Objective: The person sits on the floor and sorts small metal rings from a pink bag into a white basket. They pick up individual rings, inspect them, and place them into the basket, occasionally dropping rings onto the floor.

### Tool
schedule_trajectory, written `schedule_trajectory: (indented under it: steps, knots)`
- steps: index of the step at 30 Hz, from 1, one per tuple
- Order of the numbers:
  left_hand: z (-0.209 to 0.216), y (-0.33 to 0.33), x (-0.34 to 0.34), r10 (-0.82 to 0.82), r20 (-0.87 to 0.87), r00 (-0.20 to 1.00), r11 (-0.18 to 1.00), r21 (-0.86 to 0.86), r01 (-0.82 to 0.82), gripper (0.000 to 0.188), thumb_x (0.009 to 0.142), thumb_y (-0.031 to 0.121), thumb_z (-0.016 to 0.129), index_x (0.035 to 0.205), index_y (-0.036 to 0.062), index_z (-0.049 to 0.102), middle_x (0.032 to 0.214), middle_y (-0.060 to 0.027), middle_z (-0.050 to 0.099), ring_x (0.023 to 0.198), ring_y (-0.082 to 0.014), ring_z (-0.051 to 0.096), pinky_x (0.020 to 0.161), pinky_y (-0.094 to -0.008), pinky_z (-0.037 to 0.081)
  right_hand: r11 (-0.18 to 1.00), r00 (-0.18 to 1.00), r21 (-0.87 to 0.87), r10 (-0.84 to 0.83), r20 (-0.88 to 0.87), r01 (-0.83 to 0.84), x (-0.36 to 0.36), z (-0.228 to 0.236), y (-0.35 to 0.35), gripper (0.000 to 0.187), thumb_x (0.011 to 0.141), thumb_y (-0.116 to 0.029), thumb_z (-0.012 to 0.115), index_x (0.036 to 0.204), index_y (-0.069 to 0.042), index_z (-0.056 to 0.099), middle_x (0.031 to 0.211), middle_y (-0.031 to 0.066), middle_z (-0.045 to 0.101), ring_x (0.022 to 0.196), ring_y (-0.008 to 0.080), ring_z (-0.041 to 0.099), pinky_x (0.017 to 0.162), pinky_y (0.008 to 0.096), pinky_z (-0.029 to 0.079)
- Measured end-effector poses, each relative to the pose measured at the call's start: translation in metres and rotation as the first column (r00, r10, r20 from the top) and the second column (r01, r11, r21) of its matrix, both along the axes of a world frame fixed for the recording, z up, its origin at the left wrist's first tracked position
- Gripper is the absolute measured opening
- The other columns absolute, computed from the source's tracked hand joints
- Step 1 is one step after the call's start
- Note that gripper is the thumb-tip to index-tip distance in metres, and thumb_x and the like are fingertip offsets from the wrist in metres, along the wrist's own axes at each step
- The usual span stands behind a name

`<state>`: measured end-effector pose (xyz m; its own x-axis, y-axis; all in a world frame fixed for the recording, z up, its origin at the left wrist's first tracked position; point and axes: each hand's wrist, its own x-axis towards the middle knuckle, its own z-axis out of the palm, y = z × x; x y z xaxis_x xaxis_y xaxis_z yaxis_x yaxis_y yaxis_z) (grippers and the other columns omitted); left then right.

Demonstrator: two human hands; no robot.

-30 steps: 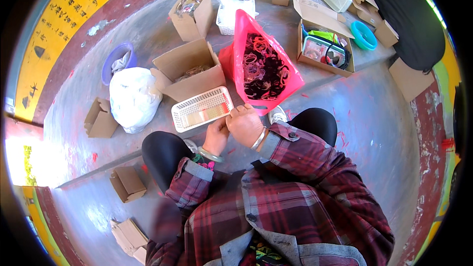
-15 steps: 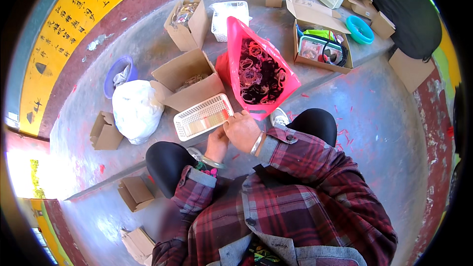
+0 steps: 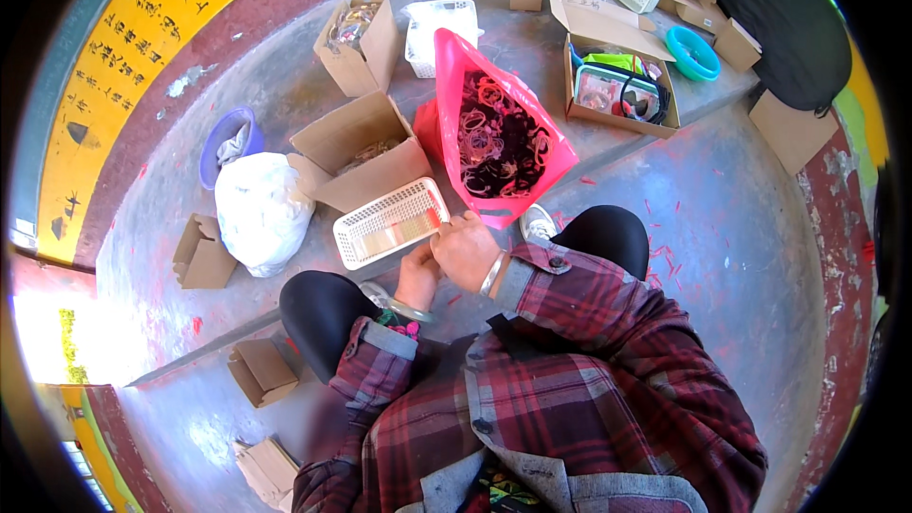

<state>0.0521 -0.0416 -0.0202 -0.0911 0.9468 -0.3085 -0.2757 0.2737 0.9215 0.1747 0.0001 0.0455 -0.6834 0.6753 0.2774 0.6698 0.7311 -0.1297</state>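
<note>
My left hand (image 3: 418,277) and my right hand (image 3: 465,253) meet just in front of a white slotted basket (image 3: 350,249). Fingers of both are curled together; what they pinch, if anything, is too small and hidden to make out. Inside the basket lies a row of pale flat strips (image 3: 404,231), with some red at one end. Beyond my right hand leans a bright pink plastic bag (image 3: 560,157), wide at its mouth and full of dark and pinkish looped bands (image 3: 499,138). Behind the basket stands a cardboard box (image 3: 332,147) with loops of similar stuff in it.
To the left are a white stuffed plastic bag (image 3: 261,218), a purple basin (image 3: 252,138) and a small carton (image 3: 204,252). Farther off stand a filled box (image 3: 370,62), a white basket (image 3: 423,38), an opened box of goods (image 3: 622,123) and a teal basin (image 3: 692,55). Red scraps dot the floor.
The whole view has shifted very slightly. My hands stay together by the basket's near corner, with barely any visible movement.
</note>
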Motion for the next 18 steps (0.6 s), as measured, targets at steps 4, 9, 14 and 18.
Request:
schedule_trajectory:
  steps: [4, 9, 14, 18]
  knots:
    - [0.0, -0.001, 0.0, -0.033, -0.072, 0.997, 0.999, -0.006, 0.033, 0.02, 0.077, -0.002, 0.046, 0.09, -0.0027, 0.061, 0.075, -0.0023, 0.058, 0.067, -0.008, 0.05, 0.057, -0.022, 0.04, 1.0, 0.998, -0.008, -0.004, 0.061, 0.004, -0.0008, -0.0026, -0.0004, 0.013, 0.07, -0.016, 0.052, 0.066, -0.009, 0.063, 0.068, 0.0061, 0.06, 0.07, 0.0192, 0.058, 0.066, 0.033, 0.038]
    - [-0.0011, -0.001, -0.0039, -0.088, -0.19, 0.978, 0.996, -0.035, 0.083, 0.019, 0.076, -0.002, 0.046, 0.087, -0.0024, 0.061, 0.072, -0.0015, 0.058, 0.065, -0.0075, 0.05, 0.055, -0.0227, 0.039, 0.999, 0.997, -0.035, -0.004, 0.076, 0.006, -0.0024, -0.0038, 0.0001, 0.013, 0.069, -0.016, 0.053, 0.064, -0.009, 0.063, 0.067, 0.0065, 0.061, 0.069, 0.0194, 0.059, 0.066, 0.033, 0.038]
    - [0.001, -0.0017, -0.0014, -0.046, -0.129, 0.991, 0.999, -0.009, 0.045, 0.019, 0.076, -0.001, 0.046, 0.087, -0.0016, 0.061, 0.072, -0.0012, 0.058, 0.065, -0.0075, 0.05, 0.056, -0.0224, 0.039, 1.0, 0.997, -0.024, 0.002, 0.071, -0.001, -0.0011, -0.0016, 0.0, 0.013, 0.069, -0.017, 0.053, 0.064, -0.01, 0.063, 0.067, 0.0066, 0.061, 0.067, 0.0198, 0.059, 0.066, 0.0331, 0.038]
    - [0.0005, -0.0013, -0.0025, -0.056, -0.173, 0.983, 0.998, 0.006, 0.058, 0.019, 0.079, 0.001, 0.048, 0.092, -0.0012, 0.062, 0.074, -0.0003, 0.058, 0.066, -0.0068, 0.049, 0.057, -0.0212, 0.039, 1.0, 0.998, -0.028, -0.002, 0.07, 0.004, -0.0016, -0.0016, 0.002, 0.013, 0.069, -0.018, 0.054, 0.066, -0.009, 0.064, 0.068, 0.006, 0.061, 0.07, 0.0195, 0.058, 0.067, 0.0334, 0.038]
